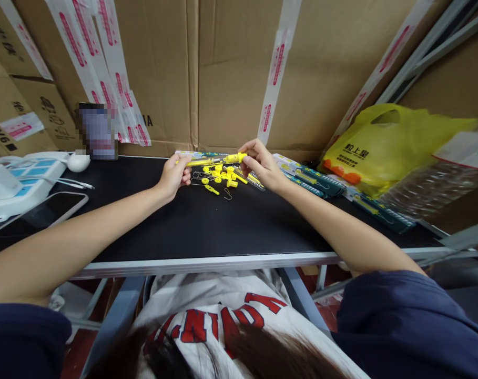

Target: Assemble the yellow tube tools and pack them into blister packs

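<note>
Assembly mid-step — left hand (174, 176) and right hand (262, 166) pinch opposite ends of a yellow pen-shaped tool (217, 159), level above loose yellow parts (222, 178); seating its tip likely needs a steady left grip.

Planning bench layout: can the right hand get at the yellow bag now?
Probably yes: only flat teal packs lie between the right hand and the yellow bag, though that hand is pinching the yellow tool.

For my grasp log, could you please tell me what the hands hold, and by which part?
One slim yellow tool, held roughly level between both hands: the left hand grips its thin end, the right hand pinches its thicker yellow end.
</note>
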The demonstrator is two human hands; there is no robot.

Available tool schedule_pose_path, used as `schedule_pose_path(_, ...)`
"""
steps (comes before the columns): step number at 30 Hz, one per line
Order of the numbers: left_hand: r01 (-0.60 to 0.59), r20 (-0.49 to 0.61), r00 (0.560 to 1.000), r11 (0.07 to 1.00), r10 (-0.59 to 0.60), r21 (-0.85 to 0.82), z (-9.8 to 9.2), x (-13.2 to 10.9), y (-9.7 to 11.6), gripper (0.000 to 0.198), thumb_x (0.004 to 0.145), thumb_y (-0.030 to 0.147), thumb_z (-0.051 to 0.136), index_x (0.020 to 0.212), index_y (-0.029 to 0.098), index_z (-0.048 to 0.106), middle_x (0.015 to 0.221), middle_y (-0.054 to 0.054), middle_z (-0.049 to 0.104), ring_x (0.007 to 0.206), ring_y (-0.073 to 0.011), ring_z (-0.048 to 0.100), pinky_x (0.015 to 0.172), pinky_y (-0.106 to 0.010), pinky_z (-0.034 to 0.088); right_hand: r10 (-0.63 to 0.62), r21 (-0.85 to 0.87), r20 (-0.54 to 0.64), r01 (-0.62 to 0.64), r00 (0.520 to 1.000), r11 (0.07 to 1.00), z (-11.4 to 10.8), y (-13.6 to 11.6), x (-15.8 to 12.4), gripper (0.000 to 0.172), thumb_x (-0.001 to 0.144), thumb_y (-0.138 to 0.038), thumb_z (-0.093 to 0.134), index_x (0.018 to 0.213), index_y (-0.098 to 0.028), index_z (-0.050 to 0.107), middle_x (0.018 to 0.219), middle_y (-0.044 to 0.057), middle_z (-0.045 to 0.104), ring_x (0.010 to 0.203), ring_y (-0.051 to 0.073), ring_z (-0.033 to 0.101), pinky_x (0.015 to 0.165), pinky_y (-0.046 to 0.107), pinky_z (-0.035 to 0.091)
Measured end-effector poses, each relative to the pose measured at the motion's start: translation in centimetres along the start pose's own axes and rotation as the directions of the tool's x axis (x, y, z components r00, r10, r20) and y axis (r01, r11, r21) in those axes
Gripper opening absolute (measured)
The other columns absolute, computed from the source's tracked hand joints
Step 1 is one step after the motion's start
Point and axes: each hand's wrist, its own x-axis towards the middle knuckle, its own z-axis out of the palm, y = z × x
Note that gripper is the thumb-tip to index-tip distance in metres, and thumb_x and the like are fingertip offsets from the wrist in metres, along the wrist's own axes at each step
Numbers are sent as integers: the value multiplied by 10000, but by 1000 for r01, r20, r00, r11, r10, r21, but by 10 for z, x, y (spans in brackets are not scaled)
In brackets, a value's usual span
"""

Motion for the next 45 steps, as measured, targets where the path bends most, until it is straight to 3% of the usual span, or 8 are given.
schedule_pose_path(8,-25,0,1000,1000,25,14,0,1,0,171,937,172,472,787,213,400,482,112,379,359,-29,325,390,-150,321,-1,-63,10,2,1000,998,-2,0,1,327,935,-554,524,1071,-269,437,726,-20,450,602,135,464,547,305,502)
schedule_pose_path(19,-72,23,997,997,71,43,-3,4,-5,176,934,196,484,792,218,383,497,108,376,363,-33,326,382,-144,335,-34,-132,65,43,997,990,-6,8,1,199,989,-431,451,1087,-259,429,700,-49,391,557,111,457,544,282,511)
schedule_pose_path(28,-70,42,997,996,68,57,-2,4,-7,174,944,237,500,807,218,395,512,109,380,372,-30,330,384,-141,340,-35,-139,61,43,998,989,-6,6,0,246,987,-472,453,1071,-241,455,824,-15,472,581,90,465,539,259,497)
schedule_pose_path(31,-121,60,992,985,115,120,-4,6,-8,182,915,301,574,815,200,460,523,100,409,379,-27,355,390,-147,368,-35,-168,47,42,998,985,-7,5,1,270,959,-481,515,1066,-242,448,856,-8,490,579,84,460,531,253,494)
schedule_pose_path(34,-224,163,969,937,185,268,-9,9,-7,217,856,347,663,801,158,571,536,58,497,403,-33,421,407,-159,403,-59,-191,17,61,998,980,-10,7,3,296,944,-502,536,1076,-248,465,871,6,496,613,102,472,529,264,514)
schedule_pose_path(37,-277,343,928,882,144,381,-12,9,-8,264,814,381,711,813,126,646,549,17,580,411,-47,474,408,-166,405,-82,-213,-7,78,997,974,-14,9,5,342,937,-541,524,1117,-253,487,928,28,513,648,119,491,526,280,537)
schedule_pose_path(40,-274,477,877,879,62,390,-11,4,-11,354,830,465,683,858,113,676,519,21,575,406,-54,490,415,-168,418,-78,-247,11,78,997,966,-15,8,4,374,946,-557,498,1170,-258,502,914,25,524,631,116,504,539,295,552)
schedule_pose_path(45,-229,580,814,910,-15,345,-6,-6,-12,486,892,572,561,961,103,667,459,22,556,394,-70,510,415,-169,424,-64,-227,57,76,996,971,-16,6,3,345,970,-525,472,1193,-264,507,806,-10,492,611,115,513,584,314,567)
